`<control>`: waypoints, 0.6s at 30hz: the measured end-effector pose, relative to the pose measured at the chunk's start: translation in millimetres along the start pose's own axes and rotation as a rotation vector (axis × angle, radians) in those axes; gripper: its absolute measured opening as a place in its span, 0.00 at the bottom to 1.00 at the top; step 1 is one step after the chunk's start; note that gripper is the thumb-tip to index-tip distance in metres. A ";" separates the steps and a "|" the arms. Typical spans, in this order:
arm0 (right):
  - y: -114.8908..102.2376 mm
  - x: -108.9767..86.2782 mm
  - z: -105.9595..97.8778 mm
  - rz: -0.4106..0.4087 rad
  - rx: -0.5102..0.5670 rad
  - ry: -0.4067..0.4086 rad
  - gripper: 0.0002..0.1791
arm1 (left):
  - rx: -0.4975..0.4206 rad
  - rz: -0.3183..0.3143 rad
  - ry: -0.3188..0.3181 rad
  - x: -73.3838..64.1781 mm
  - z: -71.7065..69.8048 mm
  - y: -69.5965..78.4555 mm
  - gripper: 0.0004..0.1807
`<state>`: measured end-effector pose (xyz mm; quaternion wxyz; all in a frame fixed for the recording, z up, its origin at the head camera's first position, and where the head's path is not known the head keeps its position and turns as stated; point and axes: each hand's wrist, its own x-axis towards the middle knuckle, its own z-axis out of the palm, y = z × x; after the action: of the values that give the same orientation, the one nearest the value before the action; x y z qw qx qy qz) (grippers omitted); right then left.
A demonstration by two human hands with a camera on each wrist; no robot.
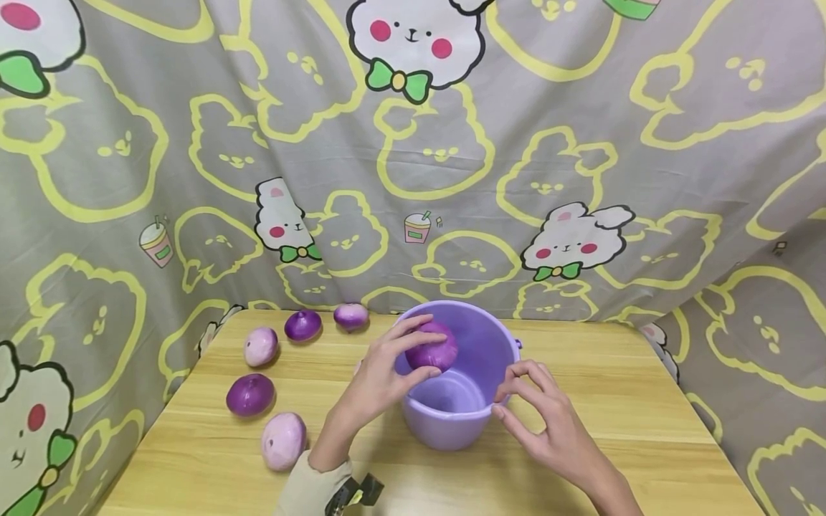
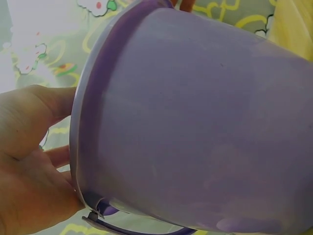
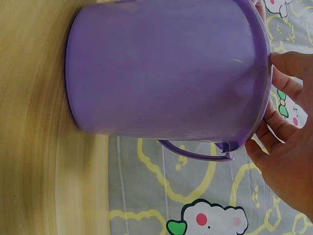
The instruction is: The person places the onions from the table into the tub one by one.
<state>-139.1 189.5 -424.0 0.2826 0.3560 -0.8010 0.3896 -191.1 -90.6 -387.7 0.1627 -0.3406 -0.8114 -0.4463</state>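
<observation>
Inside the mouth of a purple bucket, my left hand holds a purple onion between thumb and fingers, close to the left inner wall. The bucket stands upright on the table. On its right side, my right hand has its fingers bent at the rim; in the right wrist view the thumb lies against the outer edge and other fingers reach behind it. From the left wrist, the bucket wall hides the onion, and only part of the left hand shows beyond the rim.
Several onions lie left of the bucket: a dark one, a pale one, another pale one, and two at the back edge. A patterned curtain hangs behind the wooden table. The bucket's handle hangs down.
</observation>
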 end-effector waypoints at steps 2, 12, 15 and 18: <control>0.0 -0.1 -0.2 0.004 -0.005 -0.001 0.16 | 0.006 -0.003 -0.011 0.3 0.1 0.1 0.23; 0.2 0.3 -0.5 0.001 -0.007 0.000 0.15 | 0.037 -0.018 -0.061 0.2 0.9 1.8 0.23; 0.4 0.1 -0.5 0.004 -0.009 -0.002 0.16 | 0.043 0.000 -0.060 0.5 1.2 1.8 0.25; 0.4 -0.4 -0.3 0.009 -0.009 -0.009 0.18 | 0.041 0.009 -0.050 0.1 1.5 1.6 0.26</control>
<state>-139.1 190.1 -424.3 0.2789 0.3527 -0.8056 0.3857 -190.0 -88.7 -387.5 0.1513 -0.3519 -0.8226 -0.4202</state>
